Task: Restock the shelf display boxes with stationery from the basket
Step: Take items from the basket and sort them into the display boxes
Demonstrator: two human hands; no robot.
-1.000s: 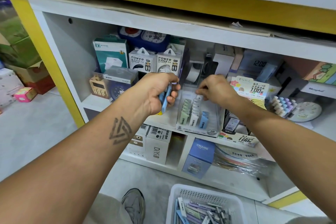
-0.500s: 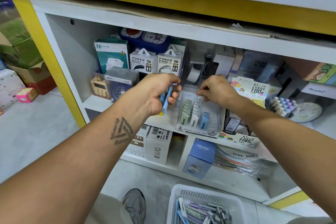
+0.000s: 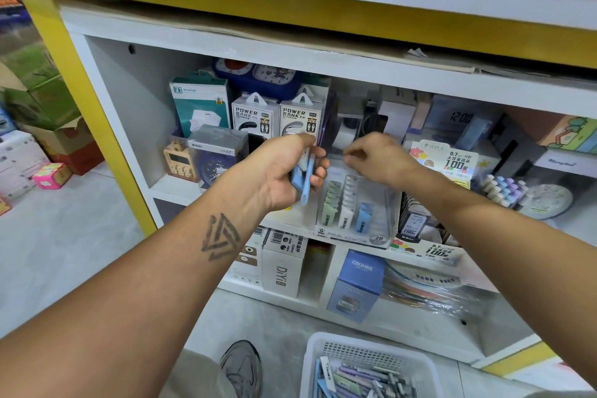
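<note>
Starting at the left, our left hand (image 3: 284, 171) curls around a small bundle of blue lead cases (image 3: 303, 179), held upright and fanned a little past the fingertips, which we judge keeps them ready to be drawn off one at a time. It hovers just beside the clear display box (image 3: 355, 207) and touches nothing on the shelf (image 3: 174, 187), serving, we think, as a supply close to the slots.

The display box sits at the front edge of the shelf, its rows of green, white and blue cases standing on end with labels facing out (the blue row looks shortest, so that is likely where our bundle belongs).

To the right, our right hand (image 3: 374, 158) hangs above the back of the box with fingers bent downward, thumb and forefinger drawn close together. It is blurred, so we cannot tell whether it pinches a case or holds nothing.

Below, at the bottom right, the white basket (image 3: 326, 352) rests on the floor directly under the shelf, with many more pastel cases (image 3: 355, 378) lying loose inside, within easy reach for the next handful. By our reckoning the restocking is only partly done.
</note>
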